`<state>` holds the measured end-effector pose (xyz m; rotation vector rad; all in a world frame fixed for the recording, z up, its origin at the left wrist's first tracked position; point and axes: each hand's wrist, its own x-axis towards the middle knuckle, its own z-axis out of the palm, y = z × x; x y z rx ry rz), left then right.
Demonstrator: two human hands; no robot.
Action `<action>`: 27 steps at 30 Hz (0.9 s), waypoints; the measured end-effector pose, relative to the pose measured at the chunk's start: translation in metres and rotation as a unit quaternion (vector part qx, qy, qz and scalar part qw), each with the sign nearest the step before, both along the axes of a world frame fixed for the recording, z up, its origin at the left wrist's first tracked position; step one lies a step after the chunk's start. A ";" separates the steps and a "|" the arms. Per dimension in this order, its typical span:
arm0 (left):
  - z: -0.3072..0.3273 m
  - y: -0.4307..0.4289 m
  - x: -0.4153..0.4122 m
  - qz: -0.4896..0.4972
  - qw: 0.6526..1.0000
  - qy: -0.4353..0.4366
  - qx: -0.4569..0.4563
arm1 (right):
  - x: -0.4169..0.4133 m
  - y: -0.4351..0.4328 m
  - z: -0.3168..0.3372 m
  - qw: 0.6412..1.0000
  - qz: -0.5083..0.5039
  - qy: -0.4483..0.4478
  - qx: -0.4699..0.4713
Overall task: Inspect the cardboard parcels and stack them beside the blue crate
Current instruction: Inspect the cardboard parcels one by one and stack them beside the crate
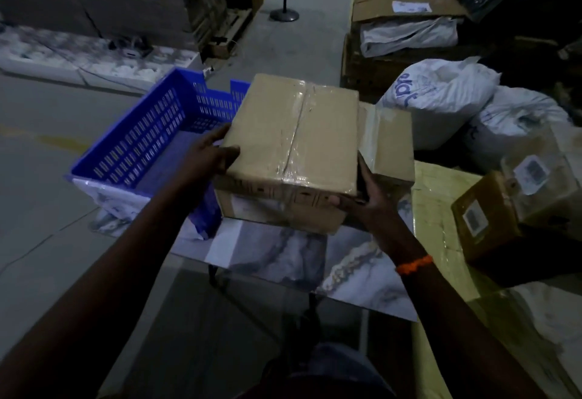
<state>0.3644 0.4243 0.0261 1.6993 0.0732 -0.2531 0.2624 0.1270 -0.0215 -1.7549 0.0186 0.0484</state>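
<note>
- A taped cardboard box is held between both hands over the near part of a marble-patterned table, just right of the blue crate.
- Left hand: pressed flat against the box's left side, thumb laid over the top edge, fingers mostly hidden behind the box.
- Right hand: closed around the near right corner, fingers curled under the bottom edge, thumb up the right side.
- The box's long axis runs near to far, along the tape seam on top.
- A second box is seen just right of the held one, touching or nearly so; which one cannot be told.
- Key relation: the crate lies to the left of the held box, on the left hand's side, its right wall partly hidden behind the box.
- Judgement: the box appears close to being set down beside the crate; whether its bottom rests on the table cannot be told.
- More labelled parcels lie well apart at the right.
</note>
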 end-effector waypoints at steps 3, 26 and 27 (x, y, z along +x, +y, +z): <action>0.005 -0.010 0.058 -0.008 0.999 0.046 -0.025 | 0.048 -0.005 0.001 0.999 -0.028 -0.003 0.033; -0.038 -0.052 0.234 0.010 0.995 0.049 -0.088 | 0.221 -0.036 -0.025 0.995 -0.078 0.015 0.060; -0.039 -0.052 0.235 0.009 0.995 0.050 -0.088 | 0.221 -0.037 -0.026 0.995 -0.077 0.015 0.063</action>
